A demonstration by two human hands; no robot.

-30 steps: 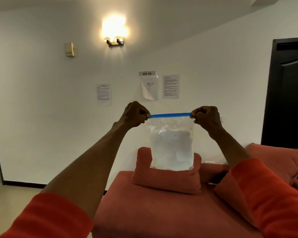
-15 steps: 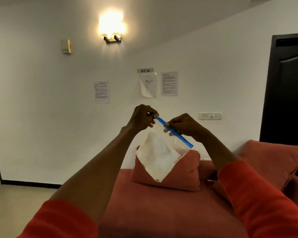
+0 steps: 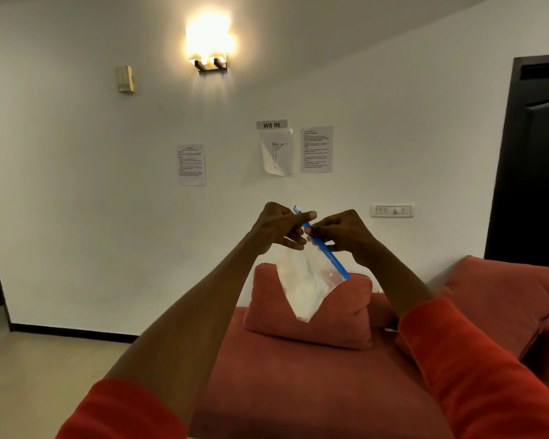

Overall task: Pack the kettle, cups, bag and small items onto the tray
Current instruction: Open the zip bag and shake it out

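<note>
While both arms reach forward in orange sleeves, the left hand (image 3: pixel 278 224) pinches the upper end of the blue zip strip (image 3: pixel 322 245) on a clear bag (image 3: pixel 305 282), and the right hand (image 3: pixel 343 234) pinches the strip just beside it, toward 4 o'clock. Held in the air with the strip tilted, the bag hangs corner-down in front of a red cushion (image 3: pixel 339 312) on the sofa (image 3: pixel 298 391). White contents show inside the bag.

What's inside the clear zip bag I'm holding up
Inside the clear plastic bag with the blue zip strip is something white and crumpled, perhaps cloth or paper. Folds hide its exact nature.
</note>
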